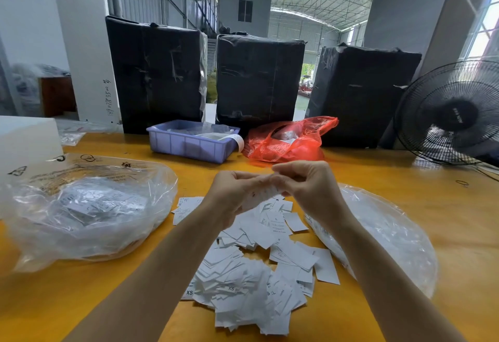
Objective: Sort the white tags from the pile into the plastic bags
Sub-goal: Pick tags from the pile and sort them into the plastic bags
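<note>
Both hands up over the yellow desk (378,179), meeting at centre. Left hand (232,196) has its grip closed round a small stack of white tags (263,193); right hand (310,188) pinches the top edge of same stack w/ thumb + fingertips. Stack blurred, print not readable.

Pile of loose tags (251,268) lies on desk directly below the hands, some marked XS, L. Clear plastic bag (89,215) to the left of pile, w/ tags inside. 2nd clear bag (391,236) just right of pile, partly behind right forearm.

Further back: blue tray (189,147), red plastic bag (286,139) beside it, 3 black-wrapped parcels (259,80) behind, black fan (453,115) at far right.
</note>
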Demonstrator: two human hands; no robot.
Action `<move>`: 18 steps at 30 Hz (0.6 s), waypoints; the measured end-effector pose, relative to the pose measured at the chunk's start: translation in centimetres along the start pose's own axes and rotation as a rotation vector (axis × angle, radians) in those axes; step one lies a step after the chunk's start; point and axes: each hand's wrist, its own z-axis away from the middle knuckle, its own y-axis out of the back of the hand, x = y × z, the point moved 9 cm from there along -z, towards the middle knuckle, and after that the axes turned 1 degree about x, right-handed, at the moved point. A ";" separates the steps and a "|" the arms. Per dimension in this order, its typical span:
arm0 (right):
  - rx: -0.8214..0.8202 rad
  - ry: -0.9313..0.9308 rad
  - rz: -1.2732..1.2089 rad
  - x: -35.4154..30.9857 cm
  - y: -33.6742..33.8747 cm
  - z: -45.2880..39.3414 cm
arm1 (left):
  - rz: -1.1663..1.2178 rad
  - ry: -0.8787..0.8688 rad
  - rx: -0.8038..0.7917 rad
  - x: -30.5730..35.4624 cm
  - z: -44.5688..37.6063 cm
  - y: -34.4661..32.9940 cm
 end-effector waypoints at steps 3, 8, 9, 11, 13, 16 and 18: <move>-0.139 -0.043 0.059 0.5 -1.5 0.1 | 0.017 0.003 0.047 -0.4 0.0 0.1; -0.180 -0.043 0.114 0.2 -2.1 0.3 | 0.220 0.072 0.104 -1.2 -0.1 0.2; -0.221 -0.011 0.126 -0.1 -2.7 0.6 | 0.243 0.088 0.106 -1.5 -0.1 0.1; -0.251 0.023 0.155 -0.4 -3.3 0.9 | 0.269 0.130 0.113 -2.0 0.0 0.0; -0.179 0.006 0.120 0.0 -2.5 0.6 | 0.261 0.150 0.101 -2.2 0.0 0.0; -0.052 -0.077 0.016 0.7 -1.1 0.2 | 0.197 0.130 0.062 -2.1 0.0 -0.2; -0.055 -0.115 -0.001 1.2 -1.0 0.2 | 0.136 0.102 0.073 -2.0 -0.3 0.1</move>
